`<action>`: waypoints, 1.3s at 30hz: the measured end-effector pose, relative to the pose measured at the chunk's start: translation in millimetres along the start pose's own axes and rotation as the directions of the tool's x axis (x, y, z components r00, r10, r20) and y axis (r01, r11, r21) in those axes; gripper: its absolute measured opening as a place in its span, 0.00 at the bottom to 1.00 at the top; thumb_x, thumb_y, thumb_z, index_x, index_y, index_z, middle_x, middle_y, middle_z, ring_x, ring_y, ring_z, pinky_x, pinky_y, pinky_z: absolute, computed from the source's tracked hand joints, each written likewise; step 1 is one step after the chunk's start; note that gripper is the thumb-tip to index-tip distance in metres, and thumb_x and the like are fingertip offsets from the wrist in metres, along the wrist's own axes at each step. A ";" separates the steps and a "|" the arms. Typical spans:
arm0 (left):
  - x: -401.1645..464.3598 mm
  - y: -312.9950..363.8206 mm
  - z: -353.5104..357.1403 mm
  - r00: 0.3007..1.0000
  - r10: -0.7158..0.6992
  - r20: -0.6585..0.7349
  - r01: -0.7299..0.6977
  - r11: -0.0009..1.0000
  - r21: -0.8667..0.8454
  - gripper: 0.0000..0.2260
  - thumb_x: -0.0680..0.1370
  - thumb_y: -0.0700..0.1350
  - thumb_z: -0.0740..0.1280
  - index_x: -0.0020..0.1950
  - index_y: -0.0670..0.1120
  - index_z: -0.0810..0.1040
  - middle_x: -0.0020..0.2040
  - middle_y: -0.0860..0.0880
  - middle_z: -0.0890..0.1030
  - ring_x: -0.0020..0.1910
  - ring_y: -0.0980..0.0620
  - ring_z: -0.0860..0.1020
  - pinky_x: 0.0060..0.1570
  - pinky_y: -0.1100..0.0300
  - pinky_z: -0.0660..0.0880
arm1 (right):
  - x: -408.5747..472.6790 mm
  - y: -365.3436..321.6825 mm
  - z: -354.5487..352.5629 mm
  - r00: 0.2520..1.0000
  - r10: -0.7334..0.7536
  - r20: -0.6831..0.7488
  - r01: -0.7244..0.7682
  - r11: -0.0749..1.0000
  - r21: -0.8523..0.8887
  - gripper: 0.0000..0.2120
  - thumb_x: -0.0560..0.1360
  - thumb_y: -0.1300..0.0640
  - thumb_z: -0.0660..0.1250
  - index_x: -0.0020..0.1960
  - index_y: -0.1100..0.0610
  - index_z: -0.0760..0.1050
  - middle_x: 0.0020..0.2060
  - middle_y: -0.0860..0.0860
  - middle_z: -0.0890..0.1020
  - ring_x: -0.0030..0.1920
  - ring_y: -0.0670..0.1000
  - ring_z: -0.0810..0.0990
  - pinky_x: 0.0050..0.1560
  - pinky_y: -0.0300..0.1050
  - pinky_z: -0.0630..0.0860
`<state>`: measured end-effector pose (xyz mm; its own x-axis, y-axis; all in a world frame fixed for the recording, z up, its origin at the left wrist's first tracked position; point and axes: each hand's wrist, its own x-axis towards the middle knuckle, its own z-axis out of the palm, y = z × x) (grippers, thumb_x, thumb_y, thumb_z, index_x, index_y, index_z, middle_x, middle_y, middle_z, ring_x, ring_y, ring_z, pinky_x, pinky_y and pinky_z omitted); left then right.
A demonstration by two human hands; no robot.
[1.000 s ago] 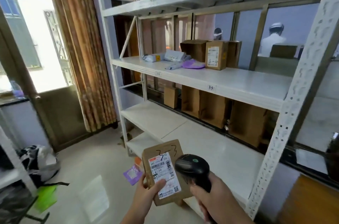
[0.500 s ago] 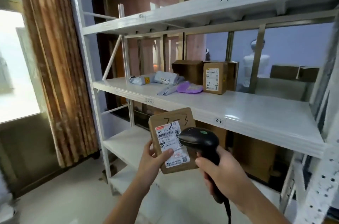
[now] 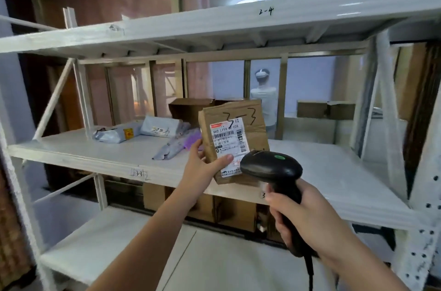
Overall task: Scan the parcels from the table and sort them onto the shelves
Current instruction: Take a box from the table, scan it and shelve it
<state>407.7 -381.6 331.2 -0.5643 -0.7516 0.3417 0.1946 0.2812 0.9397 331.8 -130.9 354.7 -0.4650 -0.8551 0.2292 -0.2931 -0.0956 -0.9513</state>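
My left hand grips a flat brown cardboard parcel by its lower left edge, thumb on its white label. "3-3" is handwritten on the parcel's top. The parcel is held upright in front of the middle white shelf, above its front edge. My right hand holds a black barcode scanner by the handle, its head just below and right of the label. On the shelf behind lie grey mailer bags, a purple bag and a brown box.
The white metal rack has an upper shelf marked "2-4" and a lower shelf. Brown boxes stand behind under the middle shelf. A person in white stands beyond the rack. More boxes sit far right.
I have moved closer to the rack and the view has tilted up. My left hand has raised the parcel up to the middle shelf; the scanner has followed beside it.
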 end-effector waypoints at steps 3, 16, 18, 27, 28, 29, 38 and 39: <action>41.1 -9.8 2.1 0.992 -0.018 0.124 0.013 0.999 0.038 0.49 0.70 0.49 0.82 0.80 0.56 0.53 0.72 0.52 0.76 0.62 0.58 0.78 0.49 0.68 0.75 | 10.3 3.3 8.7 0.995 0.026 -0.098 -0.027 1.000 -0.013 0.02 0.79 0.60 0.67 0.48 0.55 0.75 0.29 0.56 0.74 0.27 0.55 0.70 0.29 0.46 0.71; 155.6 -39.0 -8.2 0.936 -0.081 0.344 0.001 0.974 0.225 0.57 0.67 0.37 0.83 0.82 0.50 0.46 0.61 0.54 0.77 0.58 0.55 0.78 0.47 0.65 0.79 | 40.2 24.2 29.4 0.929 0.201 -0.310 -0.245 0.964 -0.107 0.05 0.77 0.56 0.71 0.52 0.53 0.78 0.28 0.55 0.79 0.27 0.52 0.77 0.38 0.49 0.73; 167.6 -42.7 -10.5 0.932 -0.091 0.350 0.027 0.983 0.184 0.57 0.66 0.34 0.82 0.83 0.49 0.47 0.63 0.51 0.79 0.58 0.54 0.79 0.47 0.61 0.82 | 39.7 25.8 29.7 0.919 0.216 -0.330 -0.266 0.957 -0.113 0.05 0.77 0.56 0.70 0.52 0.52 0.78 0.28 0.56 0.78 0.28 0.53 0.77 0.37 0.48 0.74; 196.5 -54.3 -11.8 0.913 -0.159 0.375 0.134 0.987 0.090 0.57 0.66 0.28 0.79 0.83 0.53 0.48 0.61 0.48 0.82 0.60 0.46 0.82 0.60 0.42 0.81 | 38.8 33.8 27.0 0.901 0.228 -0.369 -0.288 0.950 -0.119 0.05 0.77 0.56 0.70 0.52 0.52 0.78 0.28 0.58 0.78 0.28 0.56 0.75 0.36 0.49 0.73; 198.2 -55.0 -12.5 0.911 -0.162 0.380 0.137 0.986 0.092 0.57 0.66 0.28 0.80 0.83 0.53 0.49 0.62 0.48 0.82 0.60 0.46 0.82 0.62 0.41 0.80 | 38.8 34.2 27.4 0.900 0.232 -0.369 -0.294 0.948 -0.120 0.05 0.77 0.56 0.69 0.52 0.52 0.77 0.28 0.58 0.78 0.28 0.56 0.75 0.36 0.49 0.73; 200.4 -56.2 -12.9 0.909 -0.161 0.384 0.139 0.987 0.085 0.57 0.66 0.28 0.80 0.83 0.54 0.49 0.62 0.48 0.82 0.61 0.46 0.82 0.63 0.40 0.79 | 39.0 34.1 28.3 0.901 0.235 -0.365 -0.296 0.948 -0.119 0.05 0.77 0.56 0.69 0.53 0.52 0.77 0.28 0.58 0.78 0.28 0.56 0.74 0.35 0.49 0.73; 204.1 -54.7 -15.9 0.920 -0.112 0.376 0.089 0.993 0.079 0.42 0.68 0.26 0.77 0.76 0.49 0.65 0.62 0.45 0.83 0.60 0.43 0.83 0.41 0.55 0.84 | 46.4 35.8 36.3 0.922 0.204 -0.329 -0.261 0.956 -0.138 0.03 0.79 0.59 0.67 0.52 0.57 0.75 0.26 0.56 0.76 0.24 0.55 0.73 0.34 0.50 0.74; 203.9 -55.0 -16.0 0.927 -0.112 0.359 0.092 0.993 0.073 0.42 0.69 0.27 0.78 0.76 0.49 0.65 0.63 0.46 0.82 0.61 0.44 0.82 0.40 0.58 0.84 | 46.7 35.1 37.2 0.925 0.203 -0.322 -0.258 0.956 -0.139 0.03 0.79 0.59 0.66 0.53 0.57 0.75 0.26 0.56 0.76 0.24 0.55 0.73 0.34 0.50 0.74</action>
<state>294.8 -559.9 349.4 -0.8328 -0.5133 0.2072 0.0833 0.2538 0.9637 330.9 -193.2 324.4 -0.7584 -0.6461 0.0856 -0.2767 0.2003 -0.9398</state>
